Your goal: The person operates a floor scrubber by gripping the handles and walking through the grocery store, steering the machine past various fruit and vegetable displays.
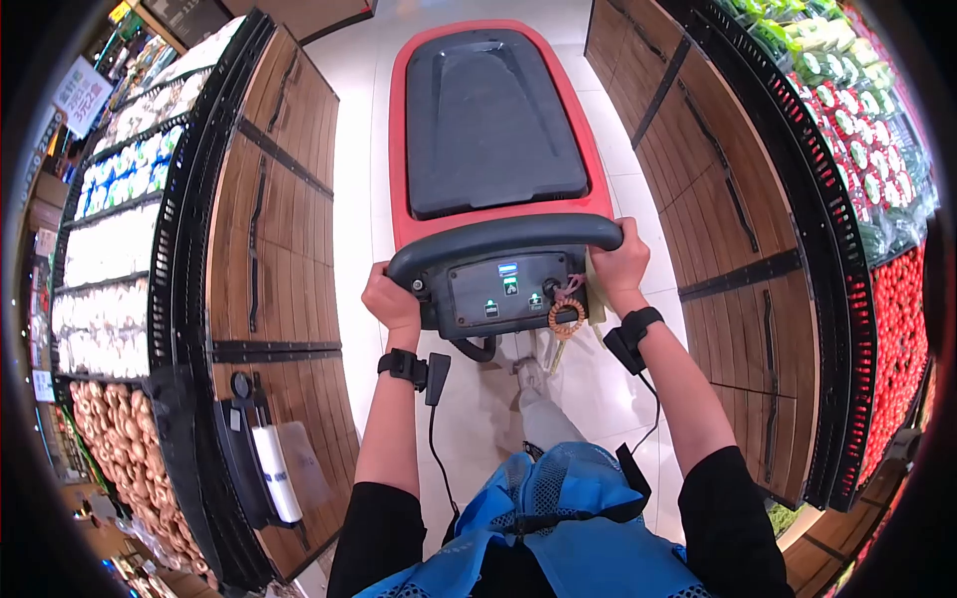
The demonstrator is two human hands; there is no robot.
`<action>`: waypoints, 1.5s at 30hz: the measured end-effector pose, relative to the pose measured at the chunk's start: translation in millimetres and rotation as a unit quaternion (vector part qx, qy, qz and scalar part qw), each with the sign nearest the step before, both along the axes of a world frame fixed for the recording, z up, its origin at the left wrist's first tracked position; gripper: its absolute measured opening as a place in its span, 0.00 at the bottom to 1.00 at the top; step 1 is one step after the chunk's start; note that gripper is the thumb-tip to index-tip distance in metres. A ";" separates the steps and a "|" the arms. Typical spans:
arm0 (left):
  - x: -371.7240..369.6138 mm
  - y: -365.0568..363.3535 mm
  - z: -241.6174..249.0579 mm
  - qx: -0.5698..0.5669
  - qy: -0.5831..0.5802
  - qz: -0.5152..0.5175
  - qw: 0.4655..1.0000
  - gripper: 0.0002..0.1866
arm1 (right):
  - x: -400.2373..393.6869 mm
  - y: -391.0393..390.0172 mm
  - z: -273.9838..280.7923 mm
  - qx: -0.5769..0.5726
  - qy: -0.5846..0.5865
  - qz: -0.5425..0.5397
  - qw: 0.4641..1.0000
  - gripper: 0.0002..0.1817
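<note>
A red machine (403, 130) with a black lid (493, 130) stands in front of me. Its dark curved handlebar (503, 237) runs across the side nearest me. My left hand (389, 299) is wrapped round the bar's left end, and my right hand (622, 261) grips the right end. Between them is a black control panel (488, 284) with lit green and blue symbols. A coiled orange-brown band (566, 317) hangs at the panel's right side. Each wrist wears a black strap with a small device and a cable.
Wood-panelled display stands line both sides of the pale floor (359, 149). Mushrooms (120, 439) and white packs fill the left stand (264, 199); red tomatoes (897, 339) and greens fill the right one (723, 189). A bag roll (276, 473) hangs at lower left.
</note>
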State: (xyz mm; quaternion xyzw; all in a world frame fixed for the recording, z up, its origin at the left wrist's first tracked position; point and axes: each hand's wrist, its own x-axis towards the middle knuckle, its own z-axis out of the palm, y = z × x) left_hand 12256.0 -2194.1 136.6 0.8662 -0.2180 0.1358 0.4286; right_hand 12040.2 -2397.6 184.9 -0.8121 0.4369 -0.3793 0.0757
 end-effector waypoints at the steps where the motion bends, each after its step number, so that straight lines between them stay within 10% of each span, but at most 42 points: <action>1: 10.9 -8.3 -3.4 -0.005 0.009 -0.003 1.000 0.12 | 10.9 -7.1 1.1 0.013 -0.004 0.002 1.000 0.17; 45: 420.0 -478.3 -46.3 -0.063 0.030 -0.049 0.996 0.19 | 414.8 -464.5 -42.3 -0.018 -0.004 -0.045 0.999 0.20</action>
